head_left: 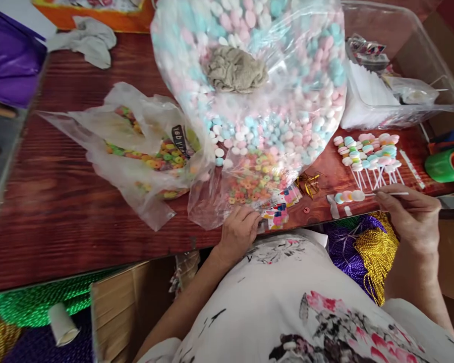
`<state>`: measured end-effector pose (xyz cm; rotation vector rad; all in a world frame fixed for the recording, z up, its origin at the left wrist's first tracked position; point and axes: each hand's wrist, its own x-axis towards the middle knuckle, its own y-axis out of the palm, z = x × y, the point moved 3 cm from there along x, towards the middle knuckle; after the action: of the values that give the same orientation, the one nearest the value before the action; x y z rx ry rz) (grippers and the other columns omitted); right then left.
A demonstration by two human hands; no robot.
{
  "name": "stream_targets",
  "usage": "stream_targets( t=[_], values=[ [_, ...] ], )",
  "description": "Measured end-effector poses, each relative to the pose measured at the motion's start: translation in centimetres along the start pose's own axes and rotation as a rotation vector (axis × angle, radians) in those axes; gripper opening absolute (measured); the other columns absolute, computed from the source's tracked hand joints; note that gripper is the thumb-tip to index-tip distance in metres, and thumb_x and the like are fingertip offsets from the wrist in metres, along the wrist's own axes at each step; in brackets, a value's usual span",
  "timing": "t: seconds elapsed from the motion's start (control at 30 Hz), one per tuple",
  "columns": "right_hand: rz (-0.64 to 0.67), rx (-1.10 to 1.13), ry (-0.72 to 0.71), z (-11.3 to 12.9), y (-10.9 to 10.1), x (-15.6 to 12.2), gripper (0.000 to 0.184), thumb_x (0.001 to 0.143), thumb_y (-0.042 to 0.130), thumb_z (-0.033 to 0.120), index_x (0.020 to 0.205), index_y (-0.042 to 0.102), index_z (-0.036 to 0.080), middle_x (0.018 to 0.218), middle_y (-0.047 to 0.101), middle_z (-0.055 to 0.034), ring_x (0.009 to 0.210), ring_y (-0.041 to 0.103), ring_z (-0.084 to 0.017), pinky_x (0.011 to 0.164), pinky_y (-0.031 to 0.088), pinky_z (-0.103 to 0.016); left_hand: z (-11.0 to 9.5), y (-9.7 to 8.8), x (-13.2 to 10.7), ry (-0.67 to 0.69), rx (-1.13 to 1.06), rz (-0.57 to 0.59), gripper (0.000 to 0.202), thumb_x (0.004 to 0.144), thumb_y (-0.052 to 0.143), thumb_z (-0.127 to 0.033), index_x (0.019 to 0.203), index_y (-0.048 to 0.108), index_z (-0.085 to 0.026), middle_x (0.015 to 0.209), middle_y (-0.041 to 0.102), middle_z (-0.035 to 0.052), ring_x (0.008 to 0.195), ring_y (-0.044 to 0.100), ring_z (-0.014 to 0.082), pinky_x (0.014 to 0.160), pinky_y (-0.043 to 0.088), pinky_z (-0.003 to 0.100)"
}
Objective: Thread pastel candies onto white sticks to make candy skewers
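Between thumb and fingers of my right hand (412,217) is a white lollipop stick threaded with pastel candies (350,196), held level over the table's front edge. My left hand (240,229) rests at the edge with its fingers curled, against the clear bag of ring-shaped candies (249,176). What its fingertips hold, if anything, is hidden. Small printed packets (278,216) lie just right of that hand. Several finished candy sticks (371,151) lie in a pile beyond my right hand. Gold twist ties (308,184) are between the bag and the sticks.
A large bag of pastel candies (310,121) with a crumpled cloth (236,69) on it fills the middle. Left of it lies another candy bag (136,201). A clear plastic bin (419,35) and green tape roll (441,169) are right. Bead strands (378,247) hang below.
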<state>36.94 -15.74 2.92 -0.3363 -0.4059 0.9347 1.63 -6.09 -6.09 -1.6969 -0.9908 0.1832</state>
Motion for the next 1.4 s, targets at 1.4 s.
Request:
stream_targets(
  t=[1.4],
  values=[
    [0.018, -0.307, -0.179, -1.8, 1.5, 0.2, 0.018, 0.091, 0.061, 0.029, 0.084, 0.073, 0.018, 0.066, 0.068, 0.0002, 0.052, 0.061, -0.011, 0.054, 0.048, -0.026, 3.5, -0.7, 0.7, -0.056, -0.273, -0.020, 0.013, 0.092, 0.062, -0.022, 0.083, 0.070, -0.016, 0.083, 0.069, 0.0057, 0.079, 0.065, 0.0177, 0.074, 0.053, 0.030]
  ],
)
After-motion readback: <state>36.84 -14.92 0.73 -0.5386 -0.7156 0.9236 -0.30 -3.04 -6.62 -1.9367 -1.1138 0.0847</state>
